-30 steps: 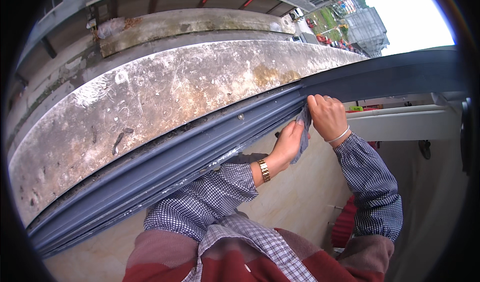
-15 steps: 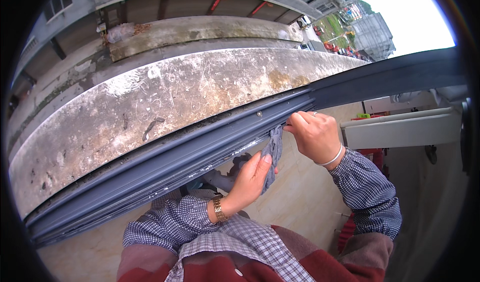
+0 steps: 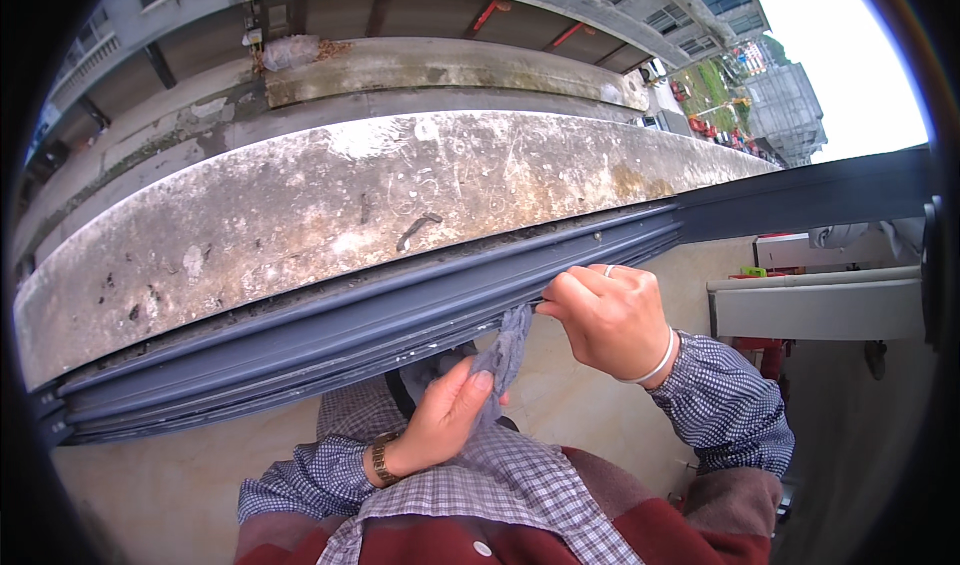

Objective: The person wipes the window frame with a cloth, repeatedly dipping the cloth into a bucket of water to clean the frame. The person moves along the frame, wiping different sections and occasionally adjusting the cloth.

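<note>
A grey cloth (image 3: pixel 509 350) stretches from my left hand (image 3: pixel 450 410) up to the inner edge of a dark grey window frame (image 3: pixel 330 315). My left hand is closed around its lower part, thumb on top. My right hand (image 3: pixel 610 322) is bent into a pinch at the upper end of the cloth, its fingertips against the frame's grooved rail. The exact grip of those fingertips is partly hidden. White specks dot the rail's inner edge. A checked apron (image 3: pixel 470 485) covers my front.
Beyond the frame lies a stained concrete ledge (image 3: pixel 300 205) with a dark scrap (image 3: pixel 417 229) on it. An upright dark frame part (image 3: pixel 810 183) meets the rail at right. A white panel (image 3: pixel 815 305) stands indoors at right, above a pale tiled floor (image 3: pixel 180 475).
Both hands and the cloth have shifted left along the rail and lower in the picture. The view has also moved, so the ledge and buildings appear displaced. Both grips look the same.
</note>
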{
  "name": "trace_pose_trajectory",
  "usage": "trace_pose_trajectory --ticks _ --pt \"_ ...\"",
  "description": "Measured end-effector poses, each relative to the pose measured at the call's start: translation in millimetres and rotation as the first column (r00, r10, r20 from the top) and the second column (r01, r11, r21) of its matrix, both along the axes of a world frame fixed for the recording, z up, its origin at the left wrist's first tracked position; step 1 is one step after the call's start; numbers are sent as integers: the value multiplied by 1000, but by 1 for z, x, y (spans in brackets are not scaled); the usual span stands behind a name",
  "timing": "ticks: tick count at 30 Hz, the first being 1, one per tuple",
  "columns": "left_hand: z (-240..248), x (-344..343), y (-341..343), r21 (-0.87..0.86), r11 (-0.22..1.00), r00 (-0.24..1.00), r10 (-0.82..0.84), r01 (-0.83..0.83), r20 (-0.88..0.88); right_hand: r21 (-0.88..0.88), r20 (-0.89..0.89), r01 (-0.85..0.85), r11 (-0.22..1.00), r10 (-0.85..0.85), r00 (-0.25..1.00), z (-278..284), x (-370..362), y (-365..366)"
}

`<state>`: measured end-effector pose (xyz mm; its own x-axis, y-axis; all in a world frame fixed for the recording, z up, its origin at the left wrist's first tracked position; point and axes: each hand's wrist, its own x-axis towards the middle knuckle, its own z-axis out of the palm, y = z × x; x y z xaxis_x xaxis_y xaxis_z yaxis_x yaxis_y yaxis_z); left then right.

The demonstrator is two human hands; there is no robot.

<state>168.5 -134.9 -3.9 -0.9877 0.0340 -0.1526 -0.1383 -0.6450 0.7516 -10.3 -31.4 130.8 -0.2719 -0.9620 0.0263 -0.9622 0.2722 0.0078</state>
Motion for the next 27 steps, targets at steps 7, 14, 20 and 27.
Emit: trace_pose_trajectory --ticks 7,14,20,27 --pt "-1 21 -8 -66 997 999 27 -29 -27 -52 96 -28 998 33 995 2 15 -20" --pt "1 72 -34 -181 945 962 270 -271 -26 -138 151 -170 976 191 970 -16 47 -65" --pt "0 110 -49 -263 819 855 516 -510 -51 -284 168 -232 930 287 943 -27 91 -115" --pt "3 116 -50 -243 576 618 769 -780 -163 -514 229 -225 828 385 894 -52 120 -142"
